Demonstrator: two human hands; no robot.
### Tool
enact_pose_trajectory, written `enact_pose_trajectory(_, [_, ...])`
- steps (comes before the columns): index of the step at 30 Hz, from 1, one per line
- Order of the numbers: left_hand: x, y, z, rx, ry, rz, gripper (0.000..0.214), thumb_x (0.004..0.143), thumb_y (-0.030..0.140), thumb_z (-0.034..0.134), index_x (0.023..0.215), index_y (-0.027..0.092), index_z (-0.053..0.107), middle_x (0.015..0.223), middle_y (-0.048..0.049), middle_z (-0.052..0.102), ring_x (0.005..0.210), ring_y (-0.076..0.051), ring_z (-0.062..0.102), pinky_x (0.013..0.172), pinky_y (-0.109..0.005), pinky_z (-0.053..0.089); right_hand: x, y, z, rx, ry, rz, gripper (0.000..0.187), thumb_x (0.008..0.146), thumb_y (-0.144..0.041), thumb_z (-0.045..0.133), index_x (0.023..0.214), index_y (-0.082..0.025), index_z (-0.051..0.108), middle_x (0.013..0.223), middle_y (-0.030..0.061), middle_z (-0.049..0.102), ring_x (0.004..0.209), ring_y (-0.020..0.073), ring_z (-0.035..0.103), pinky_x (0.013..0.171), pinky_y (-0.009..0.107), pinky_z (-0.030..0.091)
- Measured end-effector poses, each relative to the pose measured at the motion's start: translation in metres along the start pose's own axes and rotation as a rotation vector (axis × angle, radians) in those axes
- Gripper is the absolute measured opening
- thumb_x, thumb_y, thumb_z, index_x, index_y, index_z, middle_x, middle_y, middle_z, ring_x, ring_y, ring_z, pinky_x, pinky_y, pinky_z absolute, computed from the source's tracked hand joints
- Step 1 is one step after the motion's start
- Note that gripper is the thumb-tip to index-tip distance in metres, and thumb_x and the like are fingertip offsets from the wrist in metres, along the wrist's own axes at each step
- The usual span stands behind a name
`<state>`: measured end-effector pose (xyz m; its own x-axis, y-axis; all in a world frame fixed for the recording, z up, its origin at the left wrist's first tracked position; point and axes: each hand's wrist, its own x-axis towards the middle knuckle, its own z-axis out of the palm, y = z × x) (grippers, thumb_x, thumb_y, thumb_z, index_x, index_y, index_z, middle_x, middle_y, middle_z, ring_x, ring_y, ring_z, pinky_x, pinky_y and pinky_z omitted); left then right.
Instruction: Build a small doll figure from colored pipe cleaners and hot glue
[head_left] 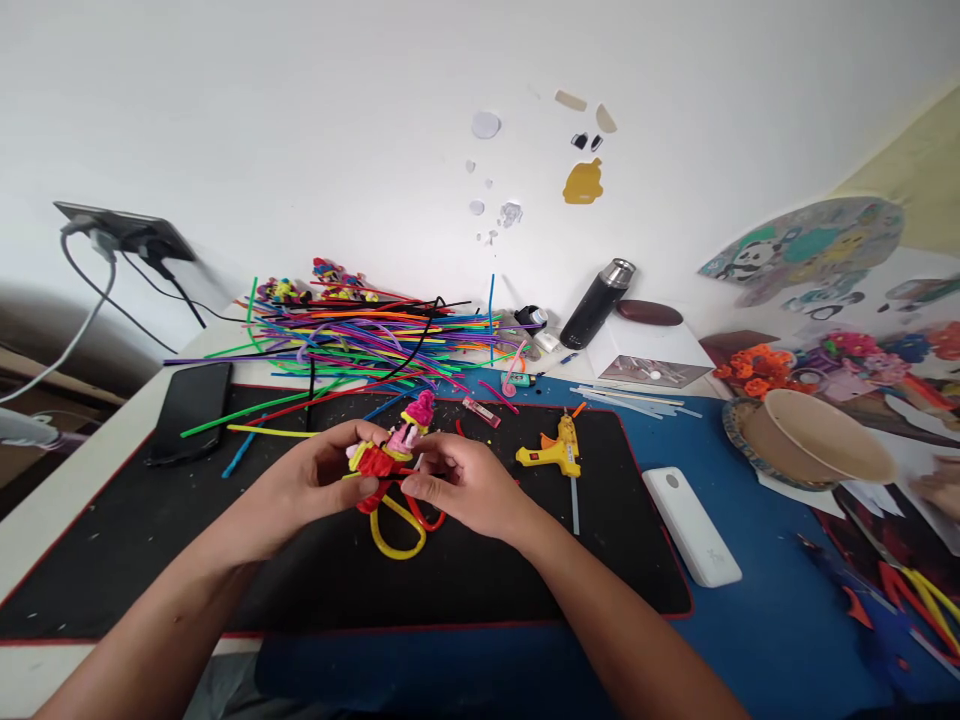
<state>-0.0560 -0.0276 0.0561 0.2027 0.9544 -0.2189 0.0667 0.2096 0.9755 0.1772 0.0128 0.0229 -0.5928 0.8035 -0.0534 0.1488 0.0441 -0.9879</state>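
A small pipe-cleaner figure (376,460) with a magenta top, pink middle and red body is held above the black mat. My left hand (319,475) is closed around its left side, thumb in front. My right hand (469,480) pinches the right end of a short black pipe cleaner (391,477) that crosses the front of the red part. Its fingers behind are partly hidden. Just below the hands show a yellow loop (397,555) and a red loop, which look like scissors handles; the rest is covered.
Loose coloured pipe cleaners (390,335) are heaped along the wall. A yellow glue gun (553,448) lies on the mat's right, a white power bank (691,527) beyond it. A phone (191,405) lies left. A black thermos (598,305) and beige bowl (821,435) stand farther back; another person's hand (941,490) shows far right.
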Motion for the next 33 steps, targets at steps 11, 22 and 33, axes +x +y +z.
enact_pose_trajectory(11, [-0.003,-0.006,0.009,-0.188,-0.062,0.053,0.039,0.081,0.040,0.091,0.111,0.022,0.071,0.090,-0.0017,0.073,0.078,-0.015,0.067,0.071,-0.022,0.055,-0.002,-0.005,0.005,0.332,-0.173,0.146,0.059,0.086,-0.070,0.077,0.110,-0.017,0.070,0.094,0.0050,0.071,0.074,0.0157,0.066,0.061,0.026,0.049])
enact_pose_trajectory(22, [-0.001,-0.008,0.008,-0.110,-0.058,0.078,0.037,0.085,0.037,0.087,0.114,0.023,0.069,0.097,-0.0028,0.076,0.087,-0.018,0.069,0.077,-0.027,0.057,0.001,0.008,0.008,0.360,-0.140,0.145,0.055,0.087,-0.069,0.076,0.103,-0.017,0.067,0.068,-0.0037,0.061,0.056,0.0108,0.057,0.050,0.023,0.041])
enact_pose_trajectory(33, [0.001,-0.007,0.009,-0.020,-0.095,0.077,0.036,0.087,0.040,0.082,0.113,0.022,0.066,0.112,-0.0071,0.077,0.098,-0.025,0.074,0.087,-0.036,0.059,0.003,0.007,0.010,0.478,-0.217,0.136,0.046,0.087,-0.058,0.082,0.102,-0.017,0.066,0.078,-0.0013,0.067,0.060,0.0118,0.064,0.050,0.022,0.044])
